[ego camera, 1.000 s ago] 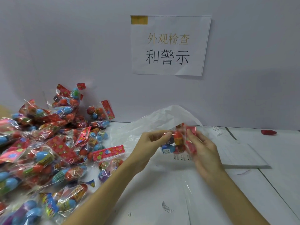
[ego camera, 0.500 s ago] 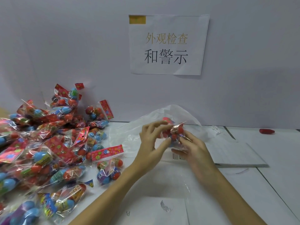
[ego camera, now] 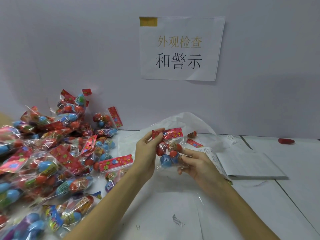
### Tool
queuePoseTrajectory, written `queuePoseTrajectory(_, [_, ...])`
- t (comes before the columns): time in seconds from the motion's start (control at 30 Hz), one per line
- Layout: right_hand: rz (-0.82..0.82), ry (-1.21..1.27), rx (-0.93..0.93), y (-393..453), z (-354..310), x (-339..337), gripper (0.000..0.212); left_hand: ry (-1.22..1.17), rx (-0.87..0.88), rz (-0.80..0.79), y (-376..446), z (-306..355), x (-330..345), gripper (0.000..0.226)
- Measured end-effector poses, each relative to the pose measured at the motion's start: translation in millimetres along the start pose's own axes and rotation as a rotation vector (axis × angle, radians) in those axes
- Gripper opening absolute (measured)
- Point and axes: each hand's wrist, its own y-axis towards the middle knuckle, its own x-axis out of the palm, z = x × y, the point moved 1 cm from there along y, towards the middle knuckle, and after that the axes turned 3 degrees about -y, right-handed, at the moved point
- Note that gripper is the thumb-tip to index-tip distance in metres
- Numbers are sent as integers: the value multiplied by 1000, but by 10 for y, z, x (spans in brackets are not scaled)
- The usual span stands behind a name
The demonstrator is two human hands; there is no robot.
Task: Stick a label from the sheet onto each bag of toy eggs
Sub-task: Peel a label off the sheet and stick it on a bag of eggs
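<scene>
Head | bag (ego camera: 168,149) upright, header up | both hands clamp it

You see a glossy, crinkled clear-plastic bag (ego camera: 170,149) with a printed red paper header; at three o'clock matt paper sheets (ego camera: 249,163) on the smooth white bench (ego camera: 285,196).

Held bag (ego camera: 170,149): clear film; header card red with yellow and green flower print; eggs inside red and blue.
Bag pile (ego camera: 48,156): same red floral headers; eggs blue, red, orange, purple.
Wall sign (ego camera: 181,48): white paper, gold upper line, black lower line, yellow tape at corner.
Table (ego camera: 285,201): white, dark seams.
Label sheet (ego camera: 249,164): white, fine black print.
Small object at far right (ego camera: 286,141): red.
</scene>
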Motion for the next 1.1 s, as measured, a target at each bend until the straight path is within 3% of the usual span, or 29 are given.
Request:
queuePoseTrajectory(0.13, [86, -70, -36, -4, -5, -34, 36, 42, 23, -36, -30, 4, 62, 27])
queuePoseTrajectory(0.2, [135, -124, -75, -16, 8, -83, 34, 140, -8, -104, -35, -14, 74, 44])
queuePoseTrajectory(0.33, [42, -45, -124, -76, -46, -82, 30, 299, 72, -181, -21, -100, 32, 73])
queuePoseTrajectory(0.43, [80, -157, -169, -116, -80, -53, 34, 493, 260, -127, -7, -116, 1, 69])
queuePoseTrajectory(0.57, [256, -198, -257, -117, -71, -59, 32, 735, 489, -69, -18, -169, 35, 34])
queuePoseTrajectory(0.6, [256, -201, -282, -121, -79, -61, 28, 717, 469, -122, -31, -176, 49, 28])
queuePoseTrajectory(0.67, [213, -212, -313, -125, -88, -69, 20, 573, 305, -243, -84, -152, 80, 40])
queuePoseTrajectory(0.77, [185, -303, -338, -146, -104, -81, 23, 406, 118, -259, -85, -134, 71, 53])
queuePoseTrajectory(0.93, [420, -466, -378, -112, -133, -142, 19, 30, -143, -202, -38, -54, 71, 32])
queuePoseTrajectory(1.1, [318, -224, -205, -78, -85, -96, 43, 99, -120, -333, -101, -100, 154, 33])
